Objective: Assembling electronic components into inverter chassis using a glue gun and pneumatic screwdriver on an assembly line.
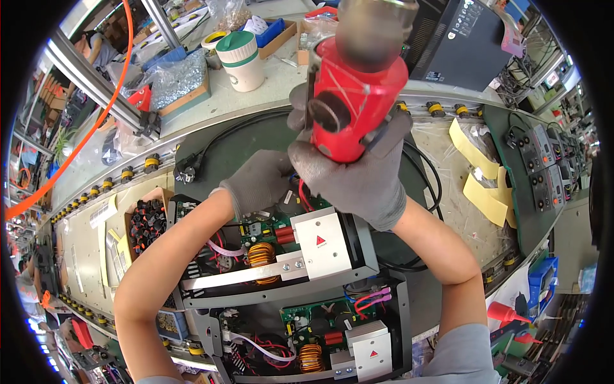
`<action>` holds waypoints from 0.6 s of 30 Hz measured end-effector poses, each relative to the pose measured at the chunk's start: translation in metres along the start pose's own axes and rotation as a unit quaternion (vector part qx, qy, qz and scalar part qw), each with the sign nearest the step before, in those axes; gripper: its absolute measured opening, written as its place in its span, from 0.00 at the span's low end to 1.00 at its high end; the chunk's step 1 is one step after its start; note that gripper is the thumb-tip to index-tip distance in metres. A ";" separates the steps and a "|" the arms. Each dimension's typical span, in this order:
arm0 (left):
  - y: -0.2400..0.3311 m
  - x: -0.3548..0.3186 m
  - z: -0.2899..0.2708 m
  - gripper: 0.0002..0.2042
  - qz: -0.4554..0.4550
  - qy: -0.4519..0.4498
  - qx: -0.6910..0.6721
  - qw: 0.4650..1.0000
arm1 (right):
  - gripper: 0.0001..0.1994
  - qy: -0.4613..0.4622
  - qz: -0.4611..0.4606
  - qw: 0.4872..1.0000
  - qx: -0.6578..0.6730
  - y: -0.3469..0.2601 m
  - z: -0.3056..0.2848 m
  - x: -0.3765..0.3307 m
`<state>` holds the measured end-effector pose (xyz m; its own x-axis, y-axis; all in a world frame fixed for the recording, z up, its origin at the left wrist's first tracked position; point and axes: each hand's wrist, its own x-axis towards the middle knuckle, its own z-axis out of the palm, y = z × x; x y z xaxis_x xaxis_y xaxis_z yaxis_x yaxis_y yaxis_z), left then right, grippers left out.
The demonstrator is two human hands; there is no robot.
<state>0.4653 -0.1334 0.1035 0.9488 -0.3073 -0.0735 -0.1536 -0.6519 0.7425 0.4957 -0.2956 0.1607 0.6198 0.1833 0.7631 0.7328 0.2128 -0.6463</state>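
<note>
R hand [350, 182] grips red pwr tool [358, 96] above open chassis [288, 290], far side; L hand [261, 182] at far edge, can't tell if gripping. Bare green mat [256, 136] beyond. Cardboard box [161, 193], L, w/ blk parts [147, 224].

The top edge cuts off the red power tool [358, 105], its upper end blurred; the right hand [358, 185] hides its lower end. What the left hand's [261, 182] partly hidden fingers touch is unclear. The lower edge crops the right sleeve [467, 355].
</note>
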 end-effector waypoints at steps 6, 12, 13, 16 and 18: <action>-0.003 -0.003 -0.004 0.11 0.010 -0.003 0.070 0.998 | 0.15 -0.029 0.047 0.998 0.009 0.007 0.005 0.002; -0.024 0.008 0.000 0.10 0.033 0.010 0.084 0.996 | 0.16 -0.023 0.078 0.997 0.005 0.000 0.001 0.006; -0.023 0.008 -0.004 0.10 0.004 -0.019 0.108 0.994 | 0.18 -0.057 0.102 0.992 -0.042 -0.009 -0.001 0.006; -0.018 0.016 -0.001 0.14 0.015 -0.014 0.051 0.998 | 0.14 -0.027 0.085 0.995 -0.036 -0.015 -0.012 0.017; -0.047 0.018 -0.009 0.15 0.101 -0.003 0.126 0.987 | 0.16 0.030 0.064 0.996 0.049 -0.035 -0.006 0.032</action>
<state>0.4918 -0.1019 0.0729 0.8902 -0.4524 0.0539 -0.4036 -0.7283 0.5538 0.4911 -0.3027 0.2076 0.7250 0.1573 0.6705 0.6172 0.2836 -0.7339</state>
